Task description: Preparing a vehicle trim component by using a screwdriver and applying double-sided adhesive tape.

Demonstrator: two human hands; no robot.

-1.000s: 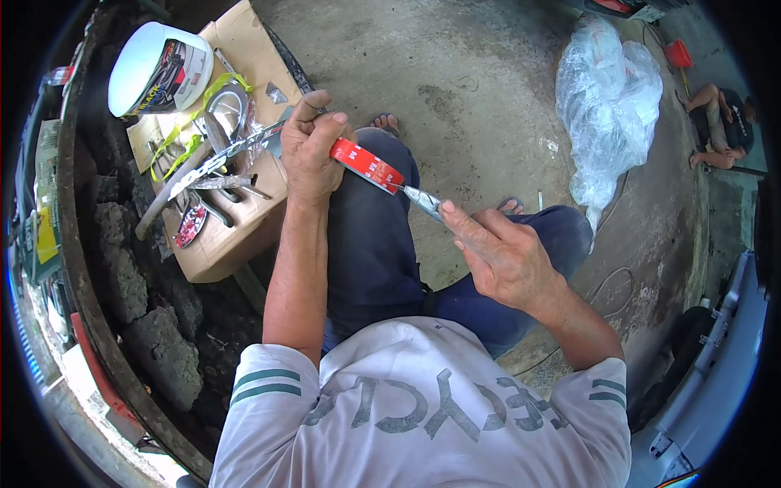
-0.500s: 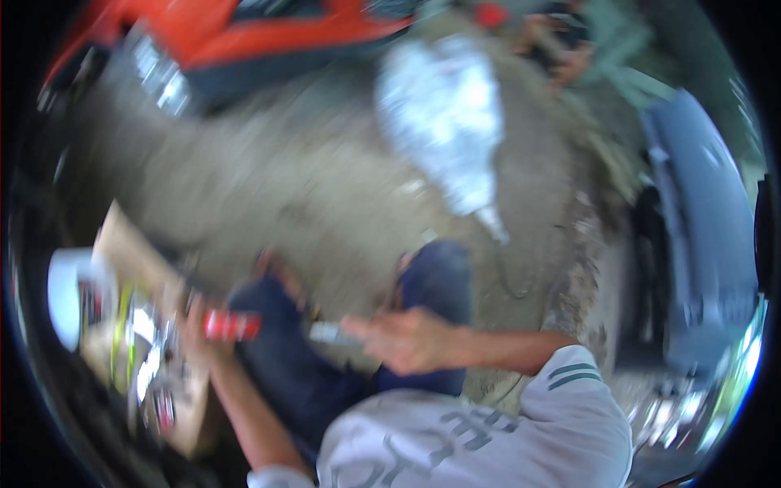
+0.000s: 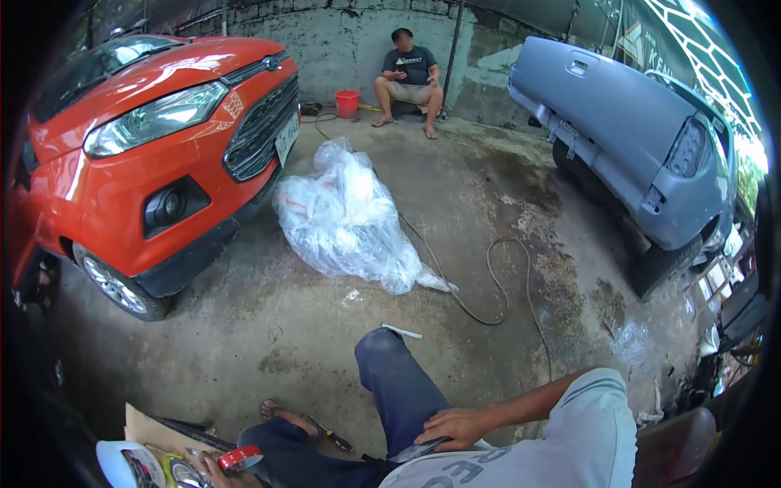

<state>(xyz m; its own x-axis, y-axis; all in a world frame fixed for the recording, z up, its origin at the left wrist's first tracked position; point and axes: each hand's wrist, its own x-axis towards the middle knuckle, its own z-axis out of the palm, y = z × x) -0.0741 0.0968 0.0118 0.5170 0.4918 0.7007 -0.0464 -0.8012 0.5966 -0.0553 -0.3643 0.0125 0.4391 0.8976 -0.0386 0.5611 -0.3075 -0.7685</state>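
Low at the left, my left hand (image 3: 226, 477) has its fingers closed around a red roll of tape (image 3: 238, 457). The picture's lower edge cuts off part of that hand. My right hand (image 3: 457, 426) lies against my right thigh, closed on a flat grey blade-like piece (image 3: 416, 450) that points left; its exact kind is unclear. Beside my left hand is a cardboard box (image 3: 150, 429) with a white round container (image 3: 114, 462) and various small items. A screwdriver (image 3: 334, 437) with a dark and yellow handle lies by my foot.
A red car (image 3: 187, 138) stands at the far left, a grey pickup (image 3: 602, 122) at the right. Crumpled clear plastic sheeting (image 3: 350, 220) covers the floor between them, with a hose (image 3: 476, 313) beside it. Against the back wall a person (image 3: 409, 77) sits near a red bucket (image 3: 347, 103).
The view has tilted up and sharpened, showing more of the cars and back wall. My right hand has come back to my thigh with the grey piece; my left still holds the tape.
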